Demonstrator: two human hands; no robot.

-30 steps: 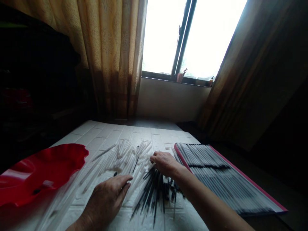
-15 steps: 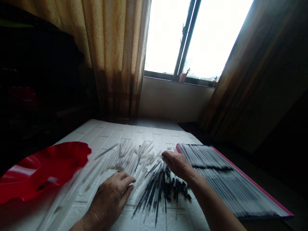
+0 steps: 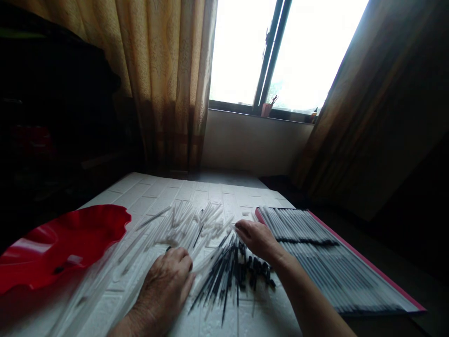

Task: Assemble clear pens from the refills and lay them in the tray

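Observation:
Low over the white table, my left hand (image 3: 163, 283) has its fingers curled and closed; what lies in them is hidden. A small dark piece (image 3: 169, 249) shows just past its knuckles. My right hand (image 3: 254, 238) is pinched above the top end of a fanned bundle of thin black pen refills (image 3: 219, 276); whatever sits between its fingertips is too small to make out. Black pen caps (image 3: 257, 267) lie loose below the right wrist. Clear plastic pen barrels (image 3: 182, 224) are spread in a pile beyond and between the hands.
On the left stands a red scalloped bowl (image 3: 105, 213). A pink-edged box (image 3: 368, 255) of pens in rows lies to the right, under the right forearm's side. More clear tubes (image 3: 91, 285) blur at the lower left. Behind are a curtain (image 3: 164, 84) and window.
My left hand has shifted slightly right and its fingers have curled in, the thumb closer to them. The right hand stays nearly where it was, still pinched. The view has tilted slightly.

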